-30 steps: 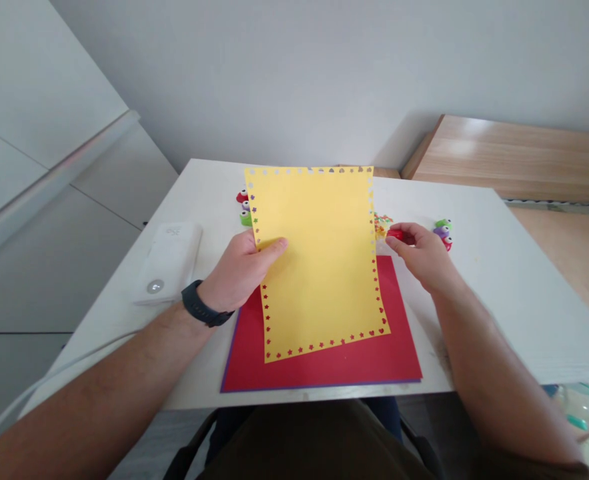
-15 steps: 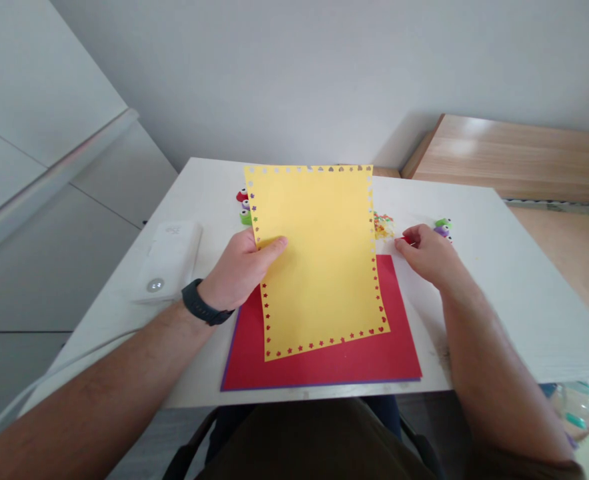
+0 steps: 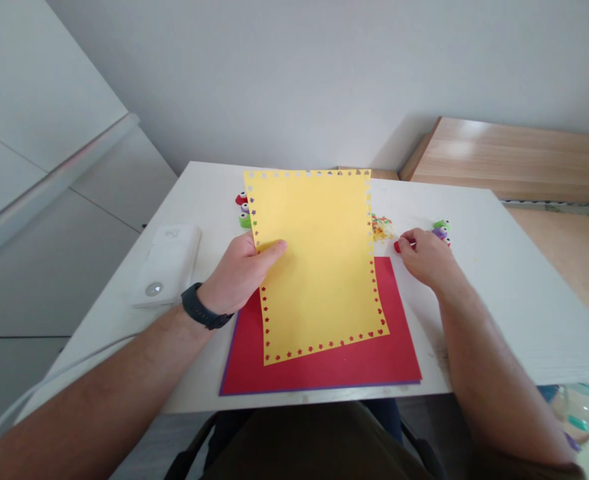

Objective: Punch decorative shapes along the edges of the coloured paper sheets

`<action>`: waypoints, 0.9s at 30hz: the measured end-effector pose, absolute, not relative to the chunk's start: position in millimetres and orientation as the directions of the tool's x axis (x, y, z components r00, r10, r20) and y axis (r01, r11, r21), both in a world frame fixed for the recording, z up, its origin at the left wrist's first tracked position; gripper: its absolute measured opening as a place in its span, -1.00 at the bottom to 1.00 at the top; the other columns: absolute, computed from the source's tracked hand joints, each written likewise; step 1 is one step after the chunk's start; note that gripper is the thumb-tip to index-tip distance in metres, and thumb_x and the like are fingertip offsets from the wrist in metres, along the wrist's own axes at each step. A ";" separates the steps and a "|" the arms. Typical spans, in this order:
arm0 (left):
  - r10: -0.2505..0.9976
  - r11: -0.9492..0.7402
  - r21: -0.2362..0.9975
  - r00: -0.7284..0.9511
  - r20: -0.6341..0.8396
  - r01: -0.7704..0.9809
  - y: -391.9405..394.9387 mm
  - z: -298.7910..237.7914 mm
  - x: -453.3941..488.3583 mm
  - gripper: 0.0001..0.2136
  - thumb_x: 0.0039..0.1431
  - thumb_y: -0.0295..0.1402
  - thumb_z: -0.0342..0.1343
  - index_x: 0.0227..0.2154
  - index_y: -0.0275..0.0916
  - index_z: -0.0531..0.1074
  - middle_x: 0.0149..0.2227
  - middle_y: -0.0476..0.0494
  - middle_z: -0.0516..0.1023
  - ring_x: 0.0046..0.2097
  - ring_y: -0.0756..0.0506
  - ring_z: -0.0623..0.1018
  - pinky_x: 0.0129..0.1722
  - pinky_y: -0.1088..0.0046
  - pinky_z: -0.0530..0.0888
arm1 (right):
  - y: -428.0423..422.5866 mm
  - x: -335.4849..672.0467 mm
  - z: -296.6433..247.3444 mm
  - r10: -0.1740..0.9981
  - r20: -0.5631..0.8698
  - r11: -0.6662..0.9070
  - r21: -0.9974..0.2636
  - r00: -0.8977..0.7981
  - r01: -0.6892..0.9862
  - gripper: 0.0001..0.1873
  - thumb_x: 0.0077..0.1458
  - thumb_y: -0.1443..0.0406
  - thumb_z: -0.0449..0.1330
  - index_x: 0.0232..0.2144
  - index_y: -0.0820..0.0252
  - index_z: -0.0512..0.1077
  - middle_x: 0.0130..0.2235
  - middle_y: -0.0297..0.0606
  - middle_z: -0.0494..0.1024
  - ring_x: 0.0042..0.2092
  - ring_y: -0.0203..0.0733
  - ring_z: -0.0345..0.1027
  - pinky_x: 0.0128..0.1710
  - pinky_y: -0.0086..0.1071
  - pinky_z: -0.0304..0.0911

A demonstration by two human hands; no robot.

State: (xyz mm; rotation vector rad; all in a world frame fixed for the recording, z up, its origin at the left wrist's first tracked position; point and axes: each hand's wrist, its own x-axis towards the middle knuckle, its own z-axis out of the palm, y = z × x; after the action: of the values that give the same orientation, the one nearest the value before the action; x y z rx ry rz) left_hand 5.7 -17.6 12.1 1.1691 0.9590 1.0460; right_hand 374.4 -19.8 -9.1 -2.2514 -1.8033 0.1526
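Moved since the first frame: my right hand point(image 3: 427, 259), drawn slightly away from the loose heap of tiny yellow, green and orange paper bits point(image 3: 382, 227), carrying with it one small glossy red object point(image 3: 397, 246). That object is pinched between thumb and fingertips, mostly hidden by them, close above or on the white, flat worktop point(image 3: 489, 293); contact cannot be told.

Left hand point(image 3: 241, 272): clamped on one yellow rectangular paper sheet point(image 3: 319, 267), thumb on its face, fingers behind. Sheet raised and slanted, slightly bowed, its border pierced with stars, hearts and other small shapes. Position as before.

Under it, on the worktop: one red paper sheet point(image 3: 404, 357), a purple sheet point(image 3: 319, 388) edging out below.

Beside my right hand: one green point(image 3: 441, 225), one purple point(image 3: 441, 233) and one red eyed piece point(image 3: 447, 244), in a row, the red partly covered by the hand.

Beyond my left hand: a second row, red, purple and green point(image 3: 245, 220), partly behind the yellow sheet.

Left side: one white oblong box with a round silver button point(image 3: 167, 263); one white cable point(image 3: 94, 353).
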 end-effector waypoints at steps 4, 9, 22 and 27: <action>0.965 0.091 0.989 0.254 -0.059 -0.116 -17.4 11.7 4.7 -0.60 0.24 -0.21 0.38 0.11 -0.16 0.65 0.23 -0.20 0.65 0.26 -0.43 0.60 0.21 0.02 0.59 | -20.7 373.4 -9.1 0.965 0.136 -0.186 -0.249 0.225 0.950 -0.69 0.35 0.18 0.10 -0.15 0.19 0.60 -0.11 0.11 0.66 -0.10 0.18 0.52 0.03 0.03 0.34; 0.964 0.096 0.990 0.256 -0.066 -0.106 -17.0 12.5 4.2 -0.58 0.22 -0.19 0.39 0.12 -0.19 0.64 0.23 -0.23 0.64 0.28 -0.43 0.58 0.21 0.03 0.60 | -23.8 361.7 0.2 0.903 0.353 -0.077 -0.430 0.246 0.900 -0.68 0.37 0.07 0.15 -0.14 0.15 0.58 -0.12 0.03 0.64 -0.13 0.11 0.49 0.01 0.02 0.36; 0.958 0.111 0.986 0.278 -0.073 -0.121 -17.7 11.5 3.5 -0.55 0.24 -0.15 0.40 0.15 -0.17 0.63 0.27 -0.21 0.61 0.30 -0.42 0.56 0.27 0.06 0.56 | -34.6 328.0 -3.2 0.991 0.130 0.102 -0.856 0.021 0.507 -0.54 0.35 -0.15 0.22 -0.12 0.08 0.56 -0.24 -0.26 0.63 -0.27 -0.14 0.42 -0.27 -0.25 0.31; 0.960 0.093 0.990 0.274 -0.062 -0.104 -18.7 12.2 5.1 -0.49 0.21 -0.08 0.42 0.15 -0.21 0.63 0.25 -0.25 0.62 0.29 -0.44 0.57 0.25 0.05 0.57 | -37.2 324.4 -5.6 0.997 0.039 0.060 -0.919 -0.063 0.389 -0.59 0.28 -0.13 0.32 -0.12 0.03 0.54 -0.30 -0.34 0.62 -0.32 -0.16 0.42 -0.28 -0.26 0.37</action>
State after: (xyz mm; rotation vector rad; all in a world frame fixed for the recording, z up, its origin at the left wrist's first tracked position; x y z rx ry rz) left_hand 5.1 -18.7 12.2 1.1853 0.9614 1.0048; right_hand 324.4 -37.2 -5.6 -1.4321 -1.5645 0.9939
